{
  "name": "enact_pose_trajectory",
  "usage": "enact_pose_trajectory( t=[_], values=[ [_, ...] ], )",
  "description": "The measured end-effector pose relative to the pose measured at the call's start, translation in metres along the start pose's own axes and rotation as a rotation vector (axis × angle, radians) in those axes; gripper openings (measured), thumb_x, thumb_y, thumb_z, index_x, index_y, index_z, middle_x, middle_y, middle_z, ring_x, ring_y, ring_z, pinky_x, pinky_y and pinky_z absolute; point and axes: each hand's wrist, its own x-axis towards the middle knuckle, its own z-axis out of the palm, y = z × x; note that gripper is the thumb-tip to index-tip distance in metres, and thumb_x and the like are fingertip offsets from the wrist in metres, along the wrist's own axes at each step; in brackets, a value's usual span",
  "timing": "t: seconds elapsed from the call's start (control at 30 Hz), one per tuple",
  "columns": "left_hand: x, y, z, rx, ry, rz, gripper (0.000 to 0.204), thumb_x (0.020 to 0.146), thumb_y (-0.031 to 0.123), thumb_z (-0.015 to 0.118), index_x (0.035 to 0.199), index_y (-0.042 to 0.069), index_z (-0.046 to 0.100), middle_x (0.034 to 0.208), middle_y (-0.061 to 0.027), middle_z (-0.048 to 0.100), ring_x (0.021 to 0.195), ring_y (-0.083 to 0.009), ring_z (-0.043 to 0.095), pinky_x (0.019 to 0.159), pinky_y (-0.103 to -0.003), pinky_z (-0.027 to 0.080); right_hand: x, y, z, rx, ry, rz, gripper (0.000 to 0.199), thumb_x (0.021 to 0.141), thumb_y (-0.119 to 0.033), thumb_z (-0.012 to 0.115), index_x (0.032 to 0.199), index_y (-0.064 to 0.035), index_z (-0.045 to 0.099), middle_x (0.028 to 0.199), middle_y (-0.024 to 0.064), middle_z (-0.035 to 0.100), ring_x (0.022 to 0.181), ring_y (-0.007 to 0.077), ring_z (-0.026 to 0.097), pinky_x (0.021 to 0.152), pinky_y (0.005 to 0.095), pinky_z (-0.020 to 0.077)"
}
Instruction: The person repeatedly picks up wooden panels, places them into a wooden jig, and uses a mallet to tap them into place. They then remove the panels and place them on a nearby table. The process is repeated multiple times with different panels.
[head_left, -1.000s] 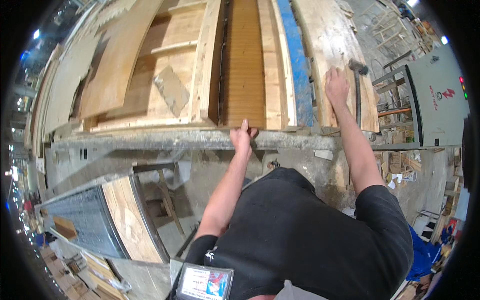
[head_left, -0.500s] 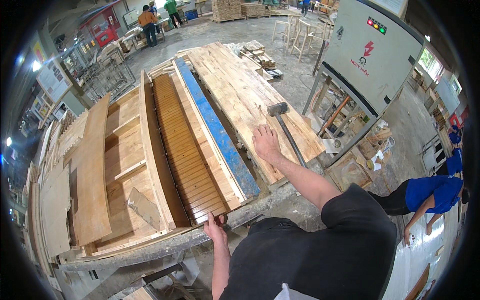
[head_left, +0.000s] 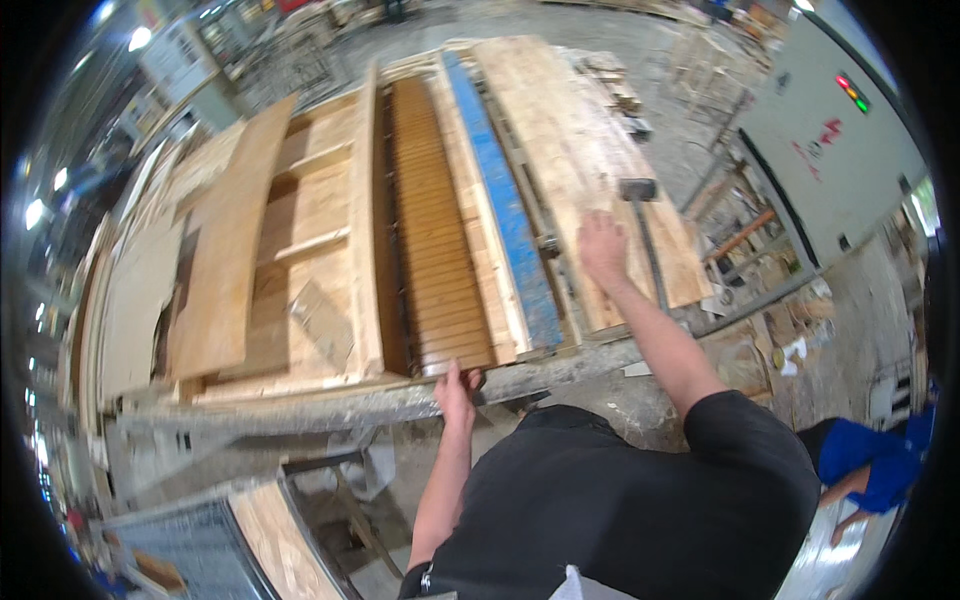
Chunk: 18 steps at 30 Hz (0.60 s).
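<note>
Evidently, the change of the last half second lies in the worker's gaze rather than in the woodwork: the head has swung down and leftward, while both hands have kept their places. Clock positions are read from the worker, twelve being straight ahead.

The slatted brown panel (head_left: 435, 240) runs away at eleven, lying between the pale rail (head_left: 364, 210) on its left and the blue beam (head_left: 500, 200) on its right. At ten, the left hand (head_left: 457, 397) grips the panel's near end, thumb over the top edge, the other fingers partly hidden below it. At twelve, the right hand (head_left: 603, 250) rests on the board (head_left: 550, 130), fingers loosely bent and grasping nothing; the mallet (head_left: 638, 189) lies just to its right, untouched.

No slide of the panel along the rail can be made out from where I stand, the swing and some blur masking any small shift. For the work in hand, this suggests a pause to look, the panel's end being steadied meanwhile.

Surroundings: a cardboard scrap (head_left: 322, 325) at ten, a grey cabinet (head_left: 850, 185) at one, and, at three, a co-worker in blue (head_left: 885, 465).
</note>
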Motion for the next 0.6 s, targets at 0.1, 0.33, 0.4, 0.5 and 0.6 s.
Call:
enact_pose_trajectory(
  t=[0.1, 0.33, 0.4, 0.5, 0.6],
  values=[
    [-0.0014, 0.0029, -0.0039, 0.017, -0.041, -0.010, 0.029, 0.103, 0.026, 0.063, 0.111, -0.002, 0.060, 0.092, -0.0137, 0.071, 0.075, -0.0207, 0.071, 0.063, -0.030, 0.059, -0.0011, -0.0021, 0.0000, 0.012, 0.051, -0.035, 0.038, 0.098, -0.029, 0.056, 0.128, -0.0063, 0.058, 0.131, 0.0133, 0.057, 0.126, 0.0307, 0.051, 0.103, 0.0516, 0.0393],
    [-0.0032, 0.0064, -0.0024, 0.045, -0.032, -0.027, 0.034, 0.102, 0.030, 0.064, 0.113, -0.002, 0.060, 0.093, -0.0122, 0.071, 0.077, -0.0204, 0.072, 0.067, -0.031, 0.060, -0.0001, 0.0005, -0.0026, 0.017, 0.001, -0.024, 0.037, 0.100, -0.027, 0.054, 0.132, -0.0073, 0.057, 0.134, 0.0132, 0.056, 0.129, 0.0305, 0.049, 0.104, 0.0514, 0.0398],
    [-0.0031, 0.0072, -0.0035, 0.043, -0.038, -0.041, 0.036, 0.102, 0.031, 0.064, 0.112, -0.002, 0.060, 0.093, -0.0122, 0.071, 0.078, -0.0206, 0.072, 0.068, -0.031, 0.061, -0.0002, -0.0010, -0.0041, 0.023, 0.009, -0.022, 0.036, 0.100, -0.027, 0.055, 0.130, -0.0073, 0.057, 0.133, 0.0125, 0.056, 0.128, 0.0304, 0.050, 0.104, 0.0509, 0.0399],
    [-0.0021, 0.0081, -0.0064, 0.057, -0.037, -0.055, 0.036, 0.102, 0.033, 0.064, 0.110, -0.002, 0.061, 0.093, -0.0120, 0.071, 0.079, -0.0207, 0.072, 0.068, -0.031, 0.061, -0.0016, -0.0018, -0.0035, 0.036, 0.064, -0.038, 0.034, 0.098, -0.027, 0.056, 0.125, -0.0067, 0.059, 0.130, 0.0117, 0.058, 0.125, 0.0304, 0.051, 0.104, 0.0502, 0.0403],
    [-0.0005, 0.0072, -0.0079, 0.065, -0.028, -0.060, 0.036, 0.102, 0.033, 0.064, 0.108, -0.002, 0.062, 0.093, -0.0118, 0.071, 0.078, -0.0207, 0.072, 0.068, -0.031, 0.061, -0.0011, -0.0013, -0.0025, 0.046, 0.058, -0.039, 0.033, 0.098, -0.026, 0.056, 0.125, -0.0068, 0.059, 0.131, 0.0119, 0.057, 0.126, 0.0307, 0.051, 0.104, 0.0507, 0.0401]
  ],
)
